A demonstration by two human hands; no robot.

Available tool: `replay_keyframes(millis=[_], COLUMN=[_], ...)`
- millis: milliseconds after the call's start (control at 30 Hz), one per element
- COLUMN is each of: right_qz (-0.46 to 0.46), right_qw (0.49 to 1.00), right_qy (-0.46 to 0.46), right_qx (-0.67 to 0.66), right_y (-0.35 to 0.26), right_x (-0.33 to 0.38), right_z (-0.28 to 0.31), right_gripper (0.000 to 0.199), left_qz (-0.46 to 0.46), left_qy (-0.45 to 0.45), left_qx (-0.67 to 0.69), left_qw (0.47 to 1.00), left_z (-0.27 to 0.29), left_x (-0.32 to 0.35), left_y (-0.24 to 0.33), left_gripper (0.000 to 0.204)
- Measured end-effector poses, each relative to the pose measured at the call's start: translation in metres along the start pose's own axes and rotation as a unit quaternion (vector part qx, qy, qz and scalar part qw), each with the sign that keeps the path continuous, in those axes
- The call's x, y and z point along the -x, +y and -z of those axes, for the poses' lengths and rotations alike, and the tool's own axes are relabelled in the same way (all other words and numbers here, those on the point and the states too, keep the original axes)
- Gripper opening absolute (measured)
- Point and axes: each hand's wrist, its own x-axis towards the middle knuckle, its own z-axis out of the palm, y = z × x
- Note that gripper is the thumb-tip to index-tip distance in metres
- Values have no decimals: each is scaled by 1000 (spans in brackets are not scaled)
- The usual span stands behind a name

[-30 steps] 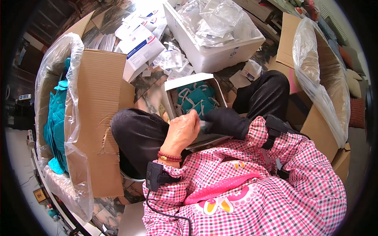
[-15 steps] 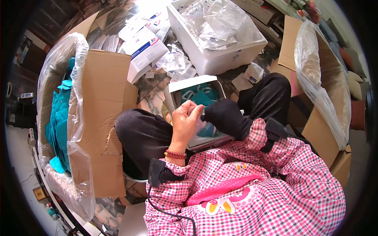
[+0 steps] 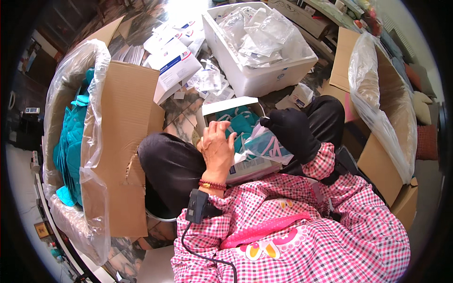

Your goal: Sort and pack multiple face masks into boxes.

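My right hand (image 3: 290,134), in a black glove, pinches the upper edge of a clear plastic bag (image 3: 269,145) that has pale pinkish bands showing in it. The bag hangs over the right side of a white cardboard box (image 3: 230,104) between my legs. Teal face masks (image 3: 241,120) with white straps lie inside this box. Over the box's left part is my bare left hand (image 3: 216,147), its fingers bent and thumb apart, with nothing visible in it. A small white scrap (image 3: 239,157) sits beside its thumb.
On my left stands a plastic-lined carton (image 3: 123,155) with a stack of teal masks (image 3: 71,146). A white foam box (image 3: 273,79) full of clear pouches is ahead, beside white printed boxes (image 3: 177,66) and scattered packets (image 3: 210,79). Another lined carton (image 3: 347,61) stands at right.
My hands were close together above the box and have parted. The right moved right with the plastic bag, now spread into view; the left moved slightly left and its fingers loosened.
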Motion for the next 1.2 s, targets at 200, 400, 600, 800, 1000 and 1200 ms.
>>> replay_keyframes(millis=[200, 400, 600, 800, 1000, 1200], right_qz=[-77, -93, -106, -104, -45, -88], right_qw=[993, 987, 989, 987, 986, 945], right_qy=[-53, -47, -108, -89, -112, -309], right_qx=[-68, -120, 3, -84, -111, -66], right_y=[11, 13, 6, 6, 3, 43], right_x=[2, 5, -1, 2, 3, 3], right_z=[-2, -17, -23, -27, -30, -5], right_gripper=[23, 21, 15, 12, 14, 31], left_qz=[68, 91, 171, 71, 12, 196], left_qy=[-131, -176, -113, -167, -236, -74], left_qx=[363, 416, 489, 359, 239, 432], left_qw=[920, 887, 848, 915, 942, 877], left_z=[10, 1, 7, 4, -4, -5], left_x=[-2, 2, -3, -2, 4, 1], left_y=[14, 16, 20, 18, 12, -1], left_gripper=[7, 8, 11, 17, 20, 10])
